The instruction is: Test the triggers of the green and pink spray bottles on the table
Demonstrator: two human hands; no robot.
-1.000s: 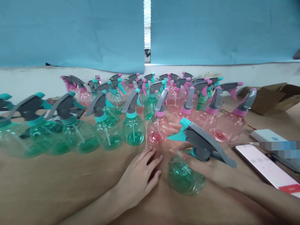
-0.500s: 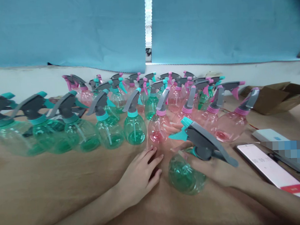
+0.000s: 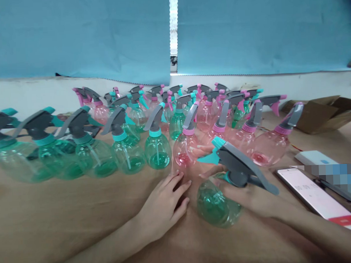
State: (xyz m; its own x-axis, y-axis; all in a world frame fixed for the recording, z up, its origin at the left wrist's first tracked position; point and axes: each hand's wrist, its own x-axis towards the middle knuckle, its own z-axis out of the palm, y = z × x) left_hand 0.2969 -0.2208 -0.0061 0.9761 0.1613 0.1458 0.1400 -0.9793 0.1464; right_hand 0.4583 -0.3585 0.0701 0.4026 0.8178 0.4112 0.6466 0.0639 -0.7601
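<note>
My right hand (image 3: 249, 196) grips the neck of a tilted green-tinted plastic spray bottle (image 3: 218, 204), just under its grey and teal trigger head (image 3: 237, 164). The bottle's round body leans toward me, with its base on or just above the table. My left hand (image 3: 163, 204) lies flat on the table, its fingertips at the base of a pink-tinted spray bottle (image 3: 183, 156). Fingers show behind the trigger head, beside that pink bottle. Rows of upright green spray bottles (image 3: 157, 155) and pink spray bottles (image 3: 269, 147) stand just beyond my hands.
The bottles stand close together on a tan table (image 3: 51, 216). On the right lie a phone (image 3: 312, 194) with a lit screen, a white box (image 3: 311, 157) and an open cardboard box (image 3: 316, 117). Behind, a white ledge (image 3: 76, 87) runs under blue curtains (image 3: 74, 35).
The view has shifted very slightly. My hands and the held bottle stay almost still.
</note>
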